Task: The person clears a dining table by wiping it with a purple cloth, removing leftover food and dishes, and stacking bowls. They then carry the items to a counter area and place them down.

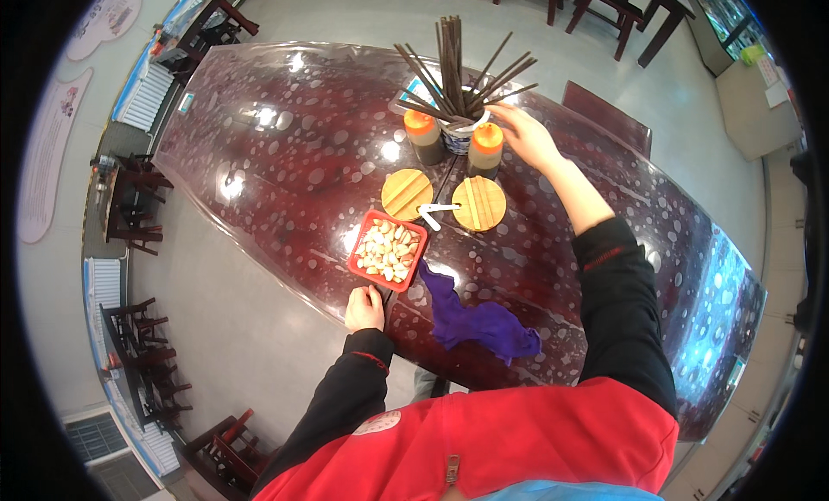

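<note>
My right hand (527, 138) reaches to the right side of a blue-and-white pot (456, 142) full of dark chopsticks (451, 69). Its fingers are bent at the pot's rim, and the thumb side is partly hidden. Close in front stand two squeeze bottles with orange tops, the left bottle (423, 138) and the right bottle (485, 150), both with dark contents. My left hand (364, 310) is curled closed at the table's near edge, with nothing visible in it. Just beyond it sits a red square tray (352, 263) filled with garlic cloves (387, 249).
Two round wooden lids, the left lid (408, 195) and the right lid (479, 204), lie mid-table with white spoon handles (436, 209) between them. A crumpled purple cloth (475, 324) lies right of the tray. The glossy dark-red table (285, 190) has a bench (609, 119) beyond it.
</note>
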Demonstrator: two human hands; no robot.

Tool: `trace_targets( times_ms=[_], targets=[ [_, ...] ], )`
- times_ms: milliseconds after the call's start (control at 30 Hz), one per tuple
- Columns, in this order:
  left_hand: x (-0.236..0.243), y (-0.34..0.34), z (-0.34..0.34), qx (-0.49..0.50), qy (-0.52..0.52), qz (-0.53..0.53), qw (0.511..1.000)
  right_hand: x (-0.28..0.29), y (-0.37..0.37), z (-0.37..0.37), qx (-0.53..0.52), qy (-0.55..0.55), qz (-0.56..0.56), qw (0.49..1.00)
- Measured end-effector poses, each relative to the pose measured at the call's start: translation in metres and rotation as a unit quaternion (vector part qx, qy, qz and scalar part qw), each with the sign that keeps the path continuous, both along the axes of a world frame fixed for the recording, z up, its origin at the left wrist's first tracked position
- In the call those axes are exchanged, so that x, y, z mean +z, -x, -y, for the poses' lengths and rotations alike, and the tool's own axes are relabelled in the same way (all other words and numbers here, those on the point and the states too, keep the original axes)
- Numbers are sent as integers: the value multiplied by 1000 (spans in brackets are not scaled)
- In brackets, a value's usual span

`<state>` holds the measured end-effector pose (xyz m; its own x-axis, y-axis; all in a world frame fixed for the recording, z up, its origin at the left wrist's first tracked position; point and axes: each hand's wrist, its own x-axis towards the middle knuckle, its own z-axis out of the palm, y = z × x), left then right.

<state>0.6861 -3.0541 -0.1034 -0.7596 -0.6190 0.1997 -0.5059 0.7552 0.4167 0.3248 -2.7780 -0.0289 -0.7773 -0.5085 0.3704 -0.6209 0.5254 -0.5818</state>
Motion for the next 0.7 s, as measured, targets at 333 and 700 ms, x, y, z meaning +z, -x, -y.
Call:
trace_targets(
  times_ms=[333, 700],
  targets=[
    [1, -1, 4, -25, -24, 9, 999, -11, -275, -10, 214, -69, 151, 963],
    [-5, -2, 4, -50, -13, -6, 999, -52, -366, 102, 87, -71, 56, 992]
  ],
)
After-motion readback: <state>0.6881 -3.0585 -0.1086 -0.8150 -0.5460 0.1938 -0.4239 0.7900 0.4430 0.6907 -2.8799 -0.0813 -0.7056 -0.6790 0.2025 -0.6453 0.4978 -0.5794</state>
